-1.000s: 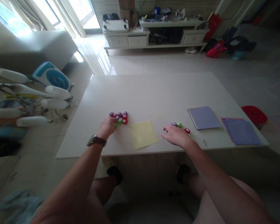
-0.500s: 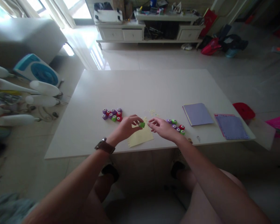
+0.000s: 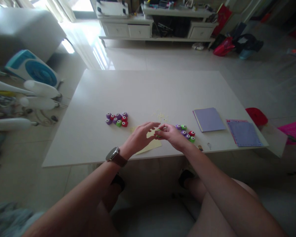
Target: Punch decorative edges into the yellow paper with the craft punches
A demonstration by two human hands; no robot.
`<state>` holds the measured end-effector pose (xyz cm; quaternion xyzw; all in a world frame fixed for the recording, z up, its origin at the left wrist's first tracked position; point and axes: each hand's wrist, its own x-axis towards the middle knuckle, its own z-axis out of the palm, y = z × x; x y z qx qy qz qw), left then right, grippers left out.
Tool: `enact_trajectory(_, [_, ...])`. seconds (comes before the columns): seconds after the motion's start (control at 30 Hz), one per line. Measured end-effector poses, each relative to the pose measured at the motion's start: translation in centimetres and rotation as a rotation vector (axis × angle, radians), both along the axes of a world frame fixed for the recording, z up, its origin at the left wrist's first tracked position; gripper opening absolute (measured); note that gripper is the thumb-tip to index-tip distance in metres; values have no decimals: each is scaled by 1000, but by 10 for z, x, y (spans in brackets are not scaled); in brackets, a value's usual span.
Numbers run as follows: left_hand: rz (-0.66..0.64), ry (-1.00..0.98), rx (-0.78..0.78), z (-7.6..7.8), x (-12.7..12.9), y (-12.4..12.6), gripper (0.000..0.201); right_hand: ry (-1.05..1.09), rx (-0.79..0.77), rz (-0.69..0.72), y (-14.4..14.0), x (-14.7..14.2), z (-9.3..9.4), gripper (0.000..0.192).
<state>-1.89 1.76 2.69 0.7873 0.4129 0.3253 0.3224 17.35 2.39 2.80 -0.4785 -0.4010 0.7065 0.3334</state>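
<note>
Both hands, left [image 3: 139, 136] and right [image 3: 171, 135], meet fingertip to fingertip.

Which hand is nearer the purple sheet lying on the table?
The right hand. It sits over the yellow sheet, with small punches between it and the purple sheet. The left hand is farther left.

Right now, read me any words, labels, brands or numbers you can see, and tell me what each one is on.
No text can be read.
Watch on the left wrist: face too small to read.
Punches left of the hands and punches by the right hand: no marks legible.
Yellow paper and purple sheets: no print shows.
Shelf clutter: blurred.
</note>
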Motion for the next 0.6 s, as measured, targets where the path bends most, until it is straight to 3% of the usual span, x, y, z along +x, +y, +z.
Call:
enact_trajectory(0.13, [91,161,-71,-16,2,-16,41,94,-56,-141,6,7,1,52])
enact_trajectory(0.33, [-105,461,-98,-48,13,-52,60,24,-117,-145,8,13,-6,49])
enact_trajectory(0.43, [-115,536,-82,-52,15,-61,50,23,-109,-159,5,14,-11,51])
enact_trajectory(0.6, [-125,559,-134,-44,12,-62,33,-6,-79,-153,1,18,-22,54])
